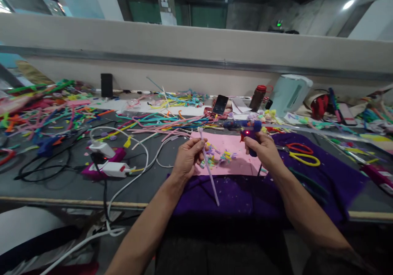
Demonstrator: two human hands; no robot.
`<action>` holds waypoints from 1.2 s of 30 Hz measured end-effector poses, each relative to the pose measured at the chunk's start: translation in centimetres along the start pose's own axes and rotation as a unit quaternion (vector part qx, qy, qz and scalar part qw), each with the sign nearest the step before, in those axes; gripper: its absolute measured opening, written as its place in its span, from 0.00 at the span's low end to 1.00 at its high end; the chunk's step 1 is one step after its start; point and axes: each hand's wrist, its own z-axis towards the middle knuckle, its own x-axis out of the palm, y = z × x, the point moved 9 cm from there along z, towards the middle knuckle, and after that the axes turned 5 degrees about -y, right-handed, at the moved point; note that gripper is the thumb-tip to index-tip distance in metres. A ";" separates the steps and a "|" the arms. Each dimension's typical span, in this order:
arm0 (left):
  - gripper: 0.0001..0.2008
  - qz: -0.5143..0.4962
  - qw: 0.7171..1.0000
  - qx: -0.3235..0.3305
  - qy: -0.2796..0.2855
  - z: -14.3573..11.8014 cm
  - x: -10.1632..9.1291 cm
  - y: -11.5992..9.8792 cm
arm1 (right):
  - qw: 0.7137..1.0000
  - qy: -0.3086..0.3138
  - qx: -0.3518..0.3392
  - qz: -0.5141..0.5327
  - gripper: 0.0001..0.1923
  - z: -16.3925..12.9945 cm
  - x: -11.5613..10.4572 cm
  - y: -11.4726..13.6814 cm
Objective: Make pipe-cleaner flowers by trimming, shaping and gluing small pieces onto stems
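The left hand [188, 156] pinches a thin lilac stick [211, 180] near its top, the stick slanting down to five o'clock, while the right hand [262, 147] grips a blue glue gun [253, 131], nozzle toward nine. Between them lies a pink sheet [245, 165] scattered with scraps [221, 156]; around it on the bench [153, 187], scissors [295, 155] sit at three, white plugs [114, 169] at nine, a jug [290, 94] at two.

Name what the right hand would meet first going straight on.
Past the glue gun it grips, the right hand would probably meet the phone ahead and leftward first; depth is unclear, so it might pass above.
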 end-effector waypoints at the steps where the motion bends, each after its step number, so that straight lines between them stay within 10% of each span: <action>1: 0.13 0.002 1.000 0.000 0.004 0.0 0.1 0.0 | 1.000 -0.006 0.019 0.000 0.11 0.5 -0.3 -0.9; 9: 0.13 0.030 0.999 -0.008 0.022 -0.4 0.8 0.1 | 0.992 -0.011 0.127 -0.019 0.19 3.3 -1.3 -8.4; 17: 0.13 0.051 0.998 -0.016 0.027 -0.5 1.0 0.3 | 0.967 0.019 0.071 -0.243 0.17 4.0 -1.2 -9.9; 26: 0.13 0.069 0.996 -0.026 0.041 -0.6 1.4 0.7 | 0.886 -0.019 -0.062 -0.459 0.14 3.3 -1.5 -5.7; 30: 0.14 0.089 0.993 -0.057 0.054 -0.8 1.6 1.3 | 0.925 0.121 -0.169 -0.319 0.10 1.5 2.3 -3.4; 36: 0.14 0.104 0.988 -0.093 0.066 -0.9 1.7 2.1 | 0.893 0.231 -0.223 -0.316 0.09 -0.2 5.1 -3.3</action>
